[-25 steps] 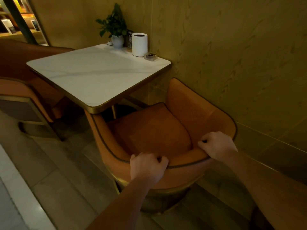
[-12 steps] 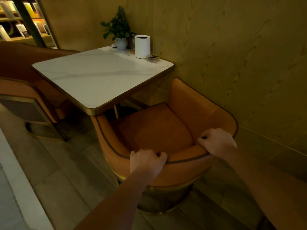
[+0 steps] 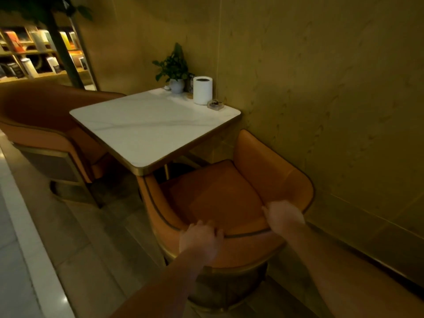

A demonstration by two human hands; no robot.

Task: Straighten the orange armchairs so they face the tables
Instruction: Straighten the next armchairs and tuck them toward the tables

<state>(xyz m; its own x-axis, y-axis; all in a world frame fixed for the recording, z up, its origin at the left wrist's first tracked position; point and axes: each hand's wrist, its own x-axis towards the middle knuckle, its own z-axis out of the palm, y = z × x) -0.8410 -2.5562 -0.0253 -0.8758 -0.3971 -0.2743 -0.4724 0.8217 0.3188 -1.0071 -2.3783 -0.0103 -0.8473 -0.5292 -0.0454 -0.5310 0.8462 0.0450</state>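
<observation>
Armchair (image 3: 220, 198) backrest — left hand (image 3: 199, 239), right hand (image 3: 284, 216) gripping.

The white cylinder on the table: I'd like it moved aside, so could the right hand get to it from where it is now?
Probably not without stepping in: the right hand grips the near armchair backrest, and the white cylinder stands at the table's far wall-side corner.
</observation>
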